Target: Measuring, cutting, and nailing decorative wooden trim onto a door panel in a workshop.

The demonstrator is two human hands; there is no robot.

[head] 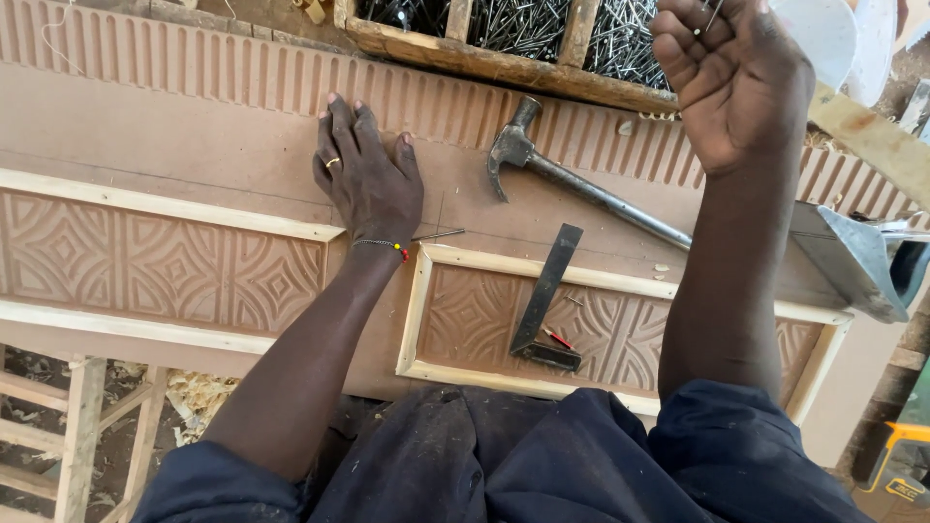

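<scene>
At the top right of the head view, the right hand [731, 77] is raised above the work, its grip curled into a loose fist around thin steel nails [712, 14] — only a tip or two pokes out above the fingers, so their number cannot be told. They are slim, grey and shiny, like the heap filling the wooden nail box [504, 64] just behind the hand. The left hand [366, 174] lies flat, palm down with fingers spread, on the brown carved door panel [194, 145]; its grip holds nothing. It wears one ring and one beaded bracelet at the wrist. One loose nail [438, 233] lies on the panel just beside that wrist. Between the two forearms rest one claw hammer [572, 179] with a metal handle and one dark try square [544, 300], with one red pencil [556, 337] touching its lower end. Two recessed carved sections framed in pale wooden strips [165, 205] show on the panel — one under each arm. Both forearms are bare, reaching forward from dark blue sleeves
</scene>
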